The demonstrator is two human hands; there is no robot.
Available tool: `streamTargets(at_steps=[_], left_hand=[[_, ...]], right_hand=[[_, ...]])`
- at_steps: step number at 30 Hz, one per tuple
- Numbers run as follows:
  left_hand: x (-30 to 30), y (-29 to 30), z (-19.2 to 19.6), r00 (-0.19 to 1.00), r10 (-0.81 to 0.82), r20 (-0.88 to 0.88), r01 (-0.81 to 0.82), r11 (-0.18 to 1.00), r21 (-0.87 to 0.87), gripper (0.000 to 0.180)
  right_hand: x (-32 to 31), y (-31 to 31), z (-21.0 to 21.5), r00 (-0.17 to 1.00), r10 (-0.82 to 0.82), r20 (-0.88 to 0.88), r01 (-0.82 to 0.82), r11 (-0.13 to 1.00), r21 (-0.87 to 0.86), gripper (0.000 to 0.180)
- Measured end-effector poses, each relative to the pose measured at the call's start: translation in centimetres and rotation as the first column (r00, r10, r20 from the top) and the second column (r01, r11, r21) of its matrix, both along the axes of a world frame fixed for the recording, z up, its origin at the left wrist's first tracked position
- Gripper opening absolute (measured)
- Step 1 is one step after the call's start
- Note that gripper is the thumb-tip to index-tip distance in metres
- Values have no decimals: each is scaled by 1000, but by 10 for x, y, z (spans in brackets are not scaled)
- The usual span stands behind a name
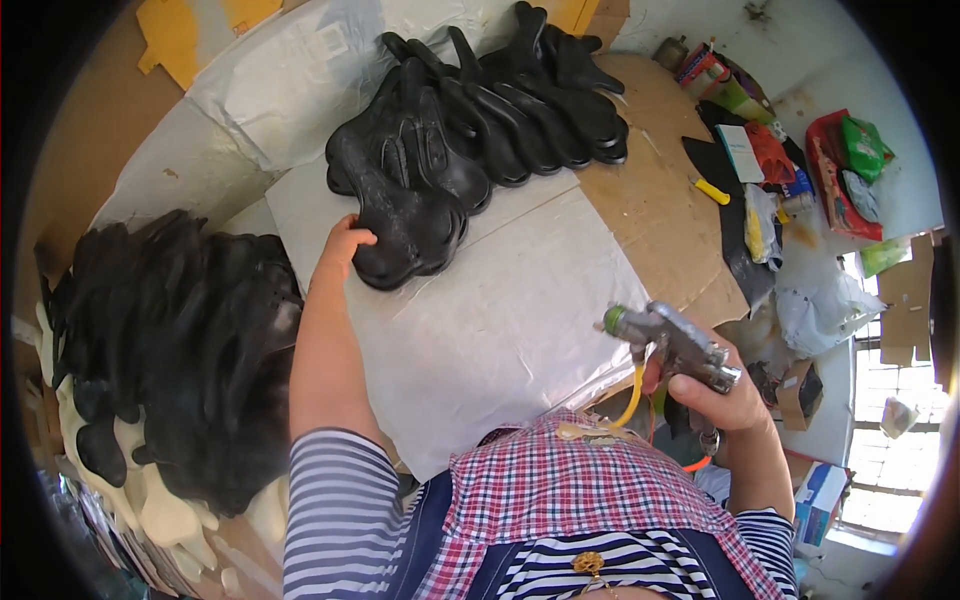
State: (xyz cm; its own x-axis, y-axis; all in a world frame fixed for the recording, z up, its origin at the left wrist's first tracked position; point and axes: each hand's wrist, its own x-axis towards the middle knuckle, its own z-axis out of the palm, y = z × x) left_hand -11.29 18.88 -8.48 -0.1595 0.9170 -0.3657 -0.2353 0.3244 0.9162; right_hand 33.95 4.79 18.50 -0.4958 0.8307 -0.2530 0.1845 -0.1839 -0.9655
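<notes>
My left hand (346, 243) grips the left edge of a black bicycle saddle (400, 225), the nearest of an overlapping row. Its thumb lies against the saddle's side; the other fingers are partly hidden. More black saddles (510, 110) lean on one another behind it, noses pointing away. In my right hand (730, 395) is a metal spray gun (685, 345) with a green-ringed nozzle, held above the table's right front side and apart from the saddles. A yellow hose (632, 395) hangs from the gun, and an orange hose (697, 464) shows below its grip.
White sheeting (480, 330) and brown cardboard (660, 200) cover the work surface. A large heap of black saddle pieces (180, 350) rises at left, above cream-coloured ones (165, 515). A yellow-handled tool (712, 191), bags and boxes lie at right, near a barred window (890, 440).
</notes>
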Motion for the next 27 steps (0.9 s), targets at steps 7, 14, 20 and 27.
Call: streamTargets(at_steps=[7,14,20,27], left_hand=[[1,-82,-14,997,59,-46,-61,998,-35,55],[-33,-130,0,935,346,76,-348,937,20,71],[-7,-20,25,967,66,246,-104,984,146,61],[22,38,18,994,-90,-63,91,996,20,53]], right_hand=[[-3,15,6,994,-96,53,95,995,27,50],[-2,16,16,962,-265,-66,273,944,186,56],[9,10,-8,996,-83,8,84,991,-106,55],[17,14,-4,993,-106,49,108,993,-55,46]])
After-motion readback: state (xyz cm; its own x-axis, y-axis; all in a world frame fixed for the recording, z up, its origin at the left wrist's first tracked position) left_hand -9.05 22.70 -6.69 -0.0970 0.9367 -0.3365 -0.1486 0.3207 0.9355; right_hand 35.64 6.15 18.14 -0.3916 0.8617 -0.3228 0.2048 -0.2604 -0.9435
